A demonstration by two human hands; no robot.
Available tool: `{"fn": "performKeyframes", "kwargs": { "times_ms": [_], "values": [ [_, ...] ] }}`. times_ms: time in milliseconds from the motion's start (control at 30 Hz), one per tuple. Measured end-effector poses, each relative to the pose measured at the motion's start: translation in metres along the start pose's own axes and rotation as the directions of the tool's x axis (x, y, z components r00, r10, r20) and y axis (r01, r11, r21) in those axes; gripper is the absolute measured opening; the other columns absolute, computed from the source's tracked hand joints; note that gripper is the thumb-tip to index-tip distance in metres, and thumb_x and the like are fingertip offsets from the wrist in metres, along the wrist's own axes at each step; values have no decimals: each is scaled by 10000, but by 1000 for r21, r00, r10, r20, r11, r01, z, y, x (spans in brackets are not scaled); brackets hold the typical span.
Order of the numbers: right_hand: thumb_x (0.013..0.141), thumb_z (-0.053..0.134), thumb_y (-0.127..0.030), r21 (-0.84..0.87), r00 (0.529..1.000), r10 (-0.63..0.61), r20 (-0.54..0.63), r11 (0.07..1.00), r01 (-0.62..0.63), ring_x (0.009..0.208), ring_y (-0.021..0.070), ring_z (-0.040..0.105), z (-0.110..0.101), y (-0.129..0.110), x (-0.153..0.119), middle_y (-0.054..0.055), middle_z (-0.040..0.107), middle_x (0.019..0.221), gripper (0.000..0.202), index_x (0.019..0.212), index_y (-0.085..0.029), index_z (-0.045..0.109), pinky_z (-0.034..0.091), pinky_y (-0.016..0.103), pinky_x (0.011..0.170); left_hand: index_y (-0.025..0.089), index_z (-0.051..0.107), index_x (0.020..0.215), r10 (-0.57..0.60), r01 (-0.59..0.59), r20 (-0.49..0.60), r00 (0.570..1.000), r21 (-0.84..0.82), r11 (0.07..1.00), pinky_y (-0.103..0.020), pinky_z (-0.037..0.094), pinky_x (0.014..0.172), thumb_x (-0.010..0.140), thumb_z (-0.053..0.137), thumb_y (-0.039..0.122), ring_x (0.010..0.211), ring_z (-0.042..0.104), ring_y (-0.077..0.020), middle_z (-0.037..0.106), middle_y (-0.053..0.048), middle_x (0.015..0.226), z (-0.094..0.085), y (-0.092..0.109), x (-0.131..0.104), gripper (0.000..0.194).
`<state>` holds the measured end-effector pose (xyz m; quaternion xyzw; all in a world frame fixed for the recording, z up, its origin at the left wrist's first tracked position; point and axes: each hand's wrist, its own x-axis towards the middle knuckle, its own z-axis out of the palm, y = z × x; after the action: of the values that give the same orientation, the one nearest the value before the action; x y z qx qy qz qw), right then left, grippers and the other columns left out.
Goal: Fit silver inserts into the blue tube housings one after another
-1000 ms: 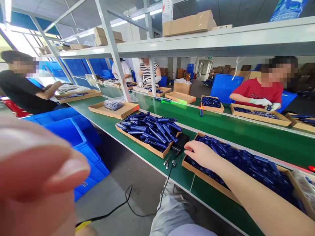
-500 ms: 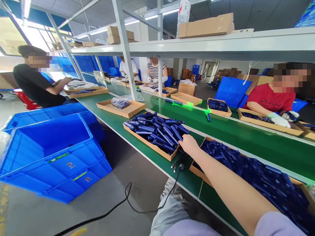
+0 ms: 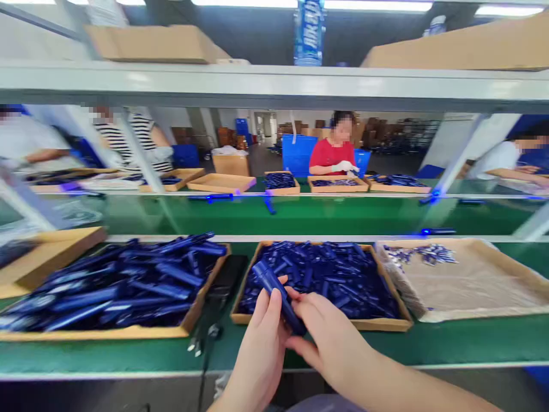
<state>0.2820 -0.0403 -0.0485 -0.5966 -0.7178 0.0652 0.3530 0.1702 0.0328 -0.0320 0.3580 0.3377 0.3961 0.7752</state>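
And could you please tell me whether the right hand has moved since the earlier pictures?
Yes, the right hand has moved rightward, away from the black box.

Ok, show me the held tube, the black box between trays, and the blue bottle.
Held tube [image 3: 266,277], head view: its upper end.
Black box [image 3: 232,272], head view: its upper part.
Blue bottle [image 3: 309,34], head view: middle of its label.

Bright indoor light, with softness toward the left.
White strip lights [image 3: 377,6] shine across the top, against a darker ceiling [image 3: 257,34]; glare pales the front of the shelf [image 3: 274,84] and a sheen lies on the green belt [image 3: 343,217], dotted with vivid blue glints. Blur smears the heaped tubes [image 3: 128,300] at left, posts [image 3: 143,151] slant toward the sides, and the floor [image 3: 107,393] is in shadow.
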Motion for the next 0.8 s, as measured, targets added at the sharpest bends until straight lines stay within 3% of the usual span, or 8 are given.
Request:
{"fn": "performKeyframes", "kwargs": {
  "times_ms": [67,133,200,267,333,367,533,800],
  "values": [
    [914,590,-296,-34,999,31,16,999,-31,1263,192,483,-35,36,-17,69,553,1328,338,1237,-197,608,382,317,1105,186,610,1169,-72,73,24,997,-11,997,-232,521,721,847,671,414,859,600,-168,630,-67,960,25,-14,18,399],
    [943,514,-308,-108,957,279,-75,952,-286,1202,175,524,-79,88,-34,38,590,1266,256,1148,-245,654,407,314,1067,170,615,1152,-173,172,83,982,11,985,-207,473,552,865,647,395,672,548,-132,593,-41,840,43,-22,34,366],
    [947,446,-256,-175,822,527,-216,807,-564,1078,228,581,-122,148,-52,109,637,1126,264,1063,-165,665,448,399,981,147,615,1135,-292,292,131,947,21,956,-178,357,429,895,602,374,546,449,-93,559,-33,781,57,-25,48,330],
    [891,472,-161,-198,687,692,-223,658,-727,802,230,624,-151,205,-67,111,655,831,198,849,-114,660,494,397,785,115,620,1088,-396,398,141,907,14,917,-153,273,395,905,588,343,507,381,-65,546,-39,763,69,-28,59,295],
    [867,523,-133,-201,608,780,-149,578,-791,654,176,590,-158,245,-75,49,606,679,150,760,-112,625,481,329,677,91,626,1052,-457,460,136,879,12,888,-139,261,398,896,605,323,516,379,-57,550,-54,771,81,-33,66,280],
    [865,558,-142,-199,593,798,-106,568,-799,646,152,581,-155,258,-77,26,598,680,112,776,-111,620,474,300,666,82,629,1048,-474,476,132,870,19,879,-136,267,400,889,616,315,525,389,-58,554,-61,781,86,-35,69,282],
    [869,642,-225,-216,592,806,12,580,-785,719,117,563,-128,279,-74,2,595,820,169,990,-118,593,466,269,704,77,645,1117,-511,506,124,851,73,860,-141,335,431,870,648,310,584,449,-74,545,-54,808,105,-47,78,339],
    [869,629,-183,-337,479,877,-35,441,-832,804,132,570,-141,281,-90,35,603,916,176,1022,-107,586,469,286,758,83,645,1132,-493,482,282,823,114,869,-173,321,457,905,579,442,555,407,-77,532,-38,756,99,-60,97,430]
  ]
}}
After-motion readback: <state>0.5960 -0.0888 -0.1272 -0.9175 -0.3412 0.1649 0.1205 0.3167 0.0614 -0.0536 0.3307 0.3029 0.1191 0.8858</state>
